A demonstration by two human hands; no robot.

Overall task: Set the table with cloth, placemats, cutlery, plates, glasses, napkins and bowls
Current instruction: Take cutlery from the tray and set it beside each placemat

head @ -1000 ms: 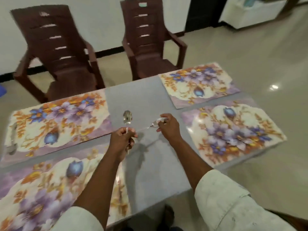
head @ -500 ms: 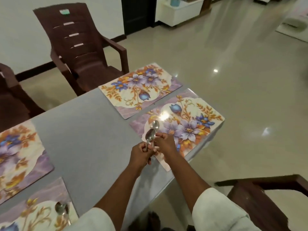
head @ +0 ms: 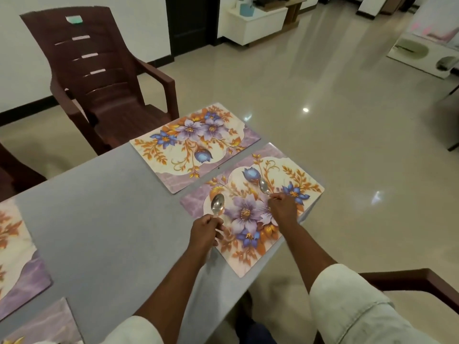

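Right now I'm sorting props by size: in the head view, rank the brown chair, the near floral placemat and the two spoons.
1. brown chair
2. near floral placemat
3. The spoons: left-hand spoon and right-hand spoon look alike; unranked.

You have two placemats at the frame's centre: the far placemat (head: 193,147) above, the near placemat (head: 250,209) below it. One spoon (head: 217,205) is over the near mat's left end, the other spoon (head: 263,186) toward its right. A chair (head: 99,78) stands upper left, behind the table (head: 99,219).
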